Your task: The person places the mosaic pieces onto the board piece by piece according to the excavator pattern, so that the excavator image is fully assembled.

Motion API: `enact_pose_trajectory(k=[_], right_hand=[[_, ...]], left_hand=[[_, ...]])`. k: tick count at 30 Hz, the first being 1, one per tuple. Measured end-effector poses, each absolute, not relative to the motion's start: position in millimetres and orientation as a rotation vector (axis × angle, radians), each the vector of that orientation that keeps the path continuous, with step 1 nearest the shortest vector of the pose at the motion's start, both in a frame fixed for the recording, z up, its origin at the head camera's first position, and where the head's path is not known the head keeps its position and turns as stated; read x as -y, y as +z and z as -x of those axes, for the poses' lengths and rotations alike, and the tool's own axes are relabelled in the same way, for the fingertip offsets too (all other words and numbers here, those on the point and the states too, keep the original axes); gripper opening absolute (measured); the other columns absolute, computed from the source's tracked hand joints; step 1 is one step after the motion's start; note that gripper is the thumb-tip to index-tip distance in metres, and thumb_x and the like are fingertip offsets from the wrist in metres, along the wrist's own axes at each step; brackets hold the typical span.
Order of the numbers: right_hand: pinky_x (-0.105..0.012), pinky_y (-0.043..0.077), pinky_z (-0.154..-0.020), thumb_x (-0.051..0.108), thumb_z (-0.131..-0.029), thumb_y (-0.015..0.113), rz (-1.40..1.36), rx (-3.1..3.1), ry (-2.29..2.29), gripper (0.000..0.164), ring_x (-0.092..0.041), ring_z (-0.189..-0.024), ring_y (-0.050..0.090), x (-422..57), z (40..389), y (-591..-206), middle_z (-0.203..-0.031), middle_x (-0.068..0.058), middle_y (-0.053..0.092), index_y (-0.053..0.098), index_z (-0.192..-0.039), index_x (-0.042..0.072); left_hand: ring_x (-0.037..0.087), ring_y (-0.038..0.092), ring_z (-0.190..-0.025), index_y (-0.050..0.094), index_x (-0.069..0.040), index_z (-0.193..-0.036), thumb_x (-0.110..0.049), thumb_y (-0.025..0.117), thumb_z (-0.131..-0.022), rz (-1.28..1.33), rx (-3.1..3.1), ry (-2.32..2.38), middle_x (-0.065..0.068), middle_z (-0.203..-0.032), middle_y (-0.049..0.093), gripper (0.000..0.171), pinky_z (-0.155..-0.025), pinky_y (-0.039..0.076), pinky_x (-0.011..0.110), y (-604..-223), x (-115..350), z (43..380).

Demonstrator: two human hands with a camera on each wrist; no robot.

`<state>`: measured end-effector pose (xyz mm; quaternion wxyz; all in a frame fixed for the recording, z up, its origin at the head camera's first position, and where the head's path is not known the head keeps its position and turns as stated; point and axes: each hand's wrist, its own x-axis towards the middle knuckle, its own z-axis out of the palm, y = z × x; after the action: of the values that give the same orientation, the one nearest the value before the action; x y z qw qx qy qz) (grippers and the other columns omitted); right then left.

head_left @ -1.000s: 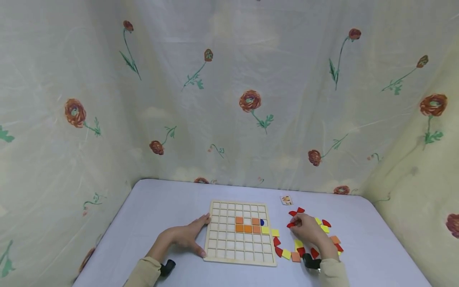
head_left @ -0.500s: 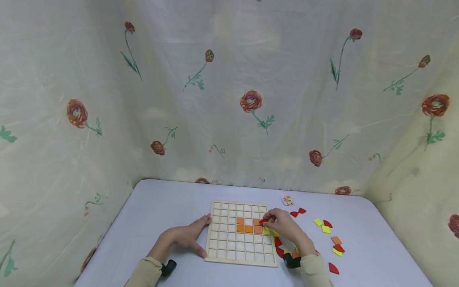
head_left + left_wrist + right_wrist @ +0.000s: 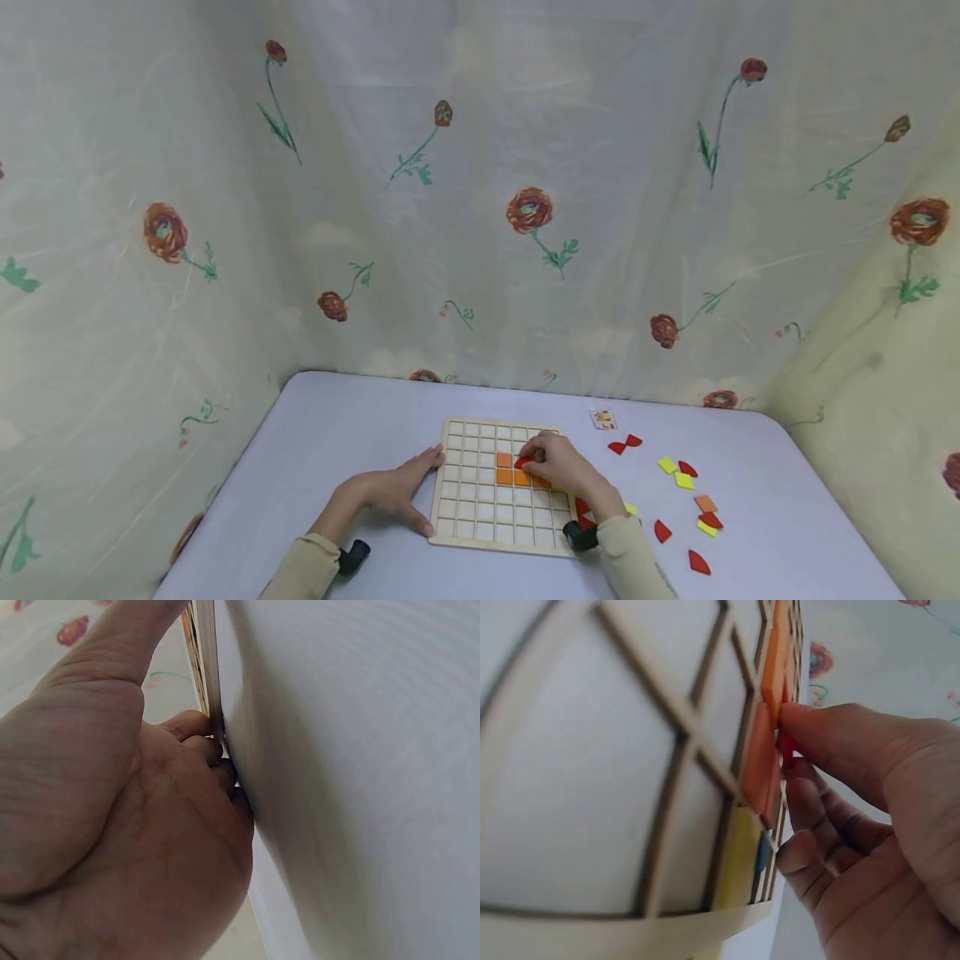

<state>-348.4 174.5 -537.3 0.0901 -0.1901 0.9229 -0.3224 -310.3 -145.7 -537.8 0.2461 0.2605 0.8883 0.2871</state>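
Observation:
A wooden grid board [image 3: 465,507] lies on the table. Along its left edge my left hand [image 3: 392,492] is spread, thumb at the near corner and fingers farther up the side; the left wrist view shows the fingertips against the edge. Over the board, my right hand [image 3: 564,467] pinches a red quarter-circle tile [image 3: 521,462] between thumb and finger, beside several orange square tiles [image 3: 504,461] set in the grid. In the right wrist view, a yellow tile [image 3: 737,859] and a blue piece [image 3: 763,851] sit in cells near the edge. My right hand hides part of the board.
Loose red quarter-circle tiles [image 3: 699,562], yellow squares [image 3: 667,465] and an orange square [image 3: 705,503] are scattered on the table right of the board. A small picture card [image 3: 603,419] lies behind them. A flowered curtain [image 3: 480,275] surrounds the table.
My right hand has picked up a red quarter-circle tile from the loose pieces and carried it left over the board to the orange tiles. The left hand has stayed at the board's edge.

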Motion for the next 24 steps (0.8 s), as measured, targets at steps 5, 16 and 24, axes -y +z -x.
enact_pose_trajectory(k=[5, 16, 24], right_hand=[[-0.026, 0.05, -0.075, 0.011, -0.089, 0.068, 0.573, -2.716, -0.966, 0.012, -0.015, -0.082, 0.053, -174, 353, -537, -0.091, 0.004, 0.062, 0.073, -0.099, 0.016], [-0.028, 0.048, -0.074, 0.01, -0.09, 0.066, 0.549, -2.726, -0.998, 0.012, -0.016, -0.082, 0.052, -174, 352, -536, -0.091, 0.003, 0.062, 0.072, -0.099, 0.016], [-0.03, 0.05, -0.078, 0.012, -0.088, 0.069, 0.456, -2.817, -1.089, 0.014, -0.013, -0.085, 0.054, -189, 337, -540, -0.096, 0.004, 0.064, 0.07, -0.102, 0.016]], left_hand=[[0.032, 0.001, -0.151, 0.012, -0.006, -0.155, -0.042, 0.085, -0.068, -0.743, -2.409, 0.806, 0.013, -0.163, -0.001, 0.119, -0.121, 0.011, 0.052, -537, 147, 310], [0.032, 0.003, -0.151, 0.012, -0.006, -0.155, -0.041, 0.086, -0.067, -0.739, -2.417, 0.805, 0.013, -0.163, 0.001, 0.12, -0.121, 0.012, 0.051, -534, 145, 310], [0.033, 0.002, -0.151, 0.013, -0.007, -0.154, -0.039, 0.086, -0.069, -0.739, -2.396, 0.824, 0.014, -0.163, 0.0, 0.117, -0.121, 0.013, 0.053, -535, 147, 309]])
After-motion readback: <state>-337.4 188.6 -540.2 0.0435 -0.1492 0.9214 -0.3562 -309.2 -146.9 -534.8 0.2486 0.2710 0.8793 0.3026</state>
